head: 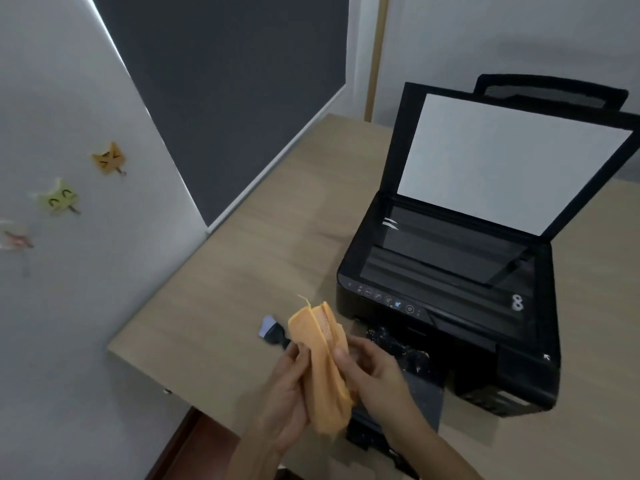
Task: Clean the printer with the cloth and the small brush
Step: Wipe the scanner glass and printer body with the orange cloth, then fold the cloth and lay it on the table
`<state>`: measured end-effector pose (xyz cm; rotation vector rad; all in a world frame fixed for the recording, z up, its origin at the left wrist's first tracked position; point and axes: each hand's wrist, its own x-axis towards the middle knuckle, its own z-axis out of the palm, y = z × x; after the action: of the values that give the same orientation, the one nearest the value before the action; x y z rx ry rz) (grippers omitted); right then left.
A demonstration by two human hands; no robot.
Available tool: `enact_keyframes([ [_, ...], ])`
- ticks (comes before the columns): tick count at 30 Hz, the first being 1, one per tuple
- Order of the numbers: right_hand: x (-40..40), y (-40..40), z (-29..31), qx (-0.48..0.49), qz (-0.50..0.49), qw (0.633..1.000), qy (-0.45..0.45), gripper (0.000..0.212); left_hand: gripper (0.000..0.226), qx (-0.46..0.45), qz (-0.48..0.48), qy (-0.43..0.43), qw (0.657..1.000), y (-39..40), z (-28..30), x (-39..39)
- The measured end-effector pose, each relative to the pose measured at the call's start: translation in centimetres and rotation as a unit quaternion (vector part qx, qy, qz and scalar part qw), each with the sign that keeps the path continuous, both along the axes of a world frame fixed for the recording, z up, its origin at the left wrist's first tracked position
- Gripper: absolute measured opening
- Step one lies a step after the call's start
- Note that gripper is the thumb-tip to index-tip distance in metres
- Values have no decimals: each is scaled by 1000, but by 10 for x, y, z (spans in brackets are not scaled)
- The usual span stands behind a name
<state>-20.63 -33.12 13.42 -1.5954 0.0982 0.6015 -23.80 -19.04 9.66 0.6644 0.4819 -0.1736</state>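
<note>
A black printer (450,306) stands on the right of a wooden desk (277,220) with its scanner lid (502,157) raised, white inside, and the glass bared. An orange cloth (322,362), folded lengthwise, hangs between my two hands above the desk's front edge, left of the printer's output tray (408,372). My left hand (287,389) grips its left side and my right hand (370,372) pinches its right side. A small brush (273,330) with pale bristles and a black handle lies on the desk just behind the cloth, partly hidden by it.
A grey wall (69,306) with three cat-shaped stickers (109,159) runs close along the desk's left edge. A dark roller blind (225,98) hangs behind the desk. The pulled-out tray juts toward me past the desk's front edge.
</note>
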Motion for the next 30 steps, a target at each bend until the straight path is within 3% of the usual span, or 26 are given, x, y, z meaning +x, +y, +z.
enact_keyframes([
  [4, 14, 43, 7, 14, 10, 1000, -7, 42, 43, 50, -25, -64, 996, 52, 1, 2],
  [6, 21, 64, 5, 19, 14, 1000, -9, 31, 42, 125, -39, -90, 987, 80, 3, 5],
  [8, 31, 82, 2, 27, 17, 999, -16, 14, 55, 200, -51, -101, 973, 108, 6, 8],
  [10, 40, 99, 2, 33, 33, 999, -25, 13, 69, 261, -68, -101, 958, 135, 10, 13],
  [11, 44, 106, 2, 28, 47, 998, -35, 14, 67, 297, -79, -107, 945, 148, 15, 16],
  [14, 54, 122, 5, 6, 81, 994, -79, 8, 27, 397, -101, -142, 901, 187, 26, 25],
  [16, 58, 129, 8, -16, 90, 989, -116, 6, 12, 432, -98, -140, 885, 208, 30, 30],
  [21, 72, 147, 14, -127, 75, 967, -208, 5, 19, 472, -110, -148, 862, 245, 34, 37],
  [25, 79, 164, 32, -102, 158, 943, -274, 13, 17, 551, -125, -191, 802, 248, 38, 48],
  [28, 90, 182, 45, -126, 194, 918, -321, 13, 31, 584, -156, -227, 764, 231, 44, 64],
  [30, 100, 190, 54, -137, 192, 903, -360, 12, 19, 626, -126, -243, 730, 219, 43, 73],
])
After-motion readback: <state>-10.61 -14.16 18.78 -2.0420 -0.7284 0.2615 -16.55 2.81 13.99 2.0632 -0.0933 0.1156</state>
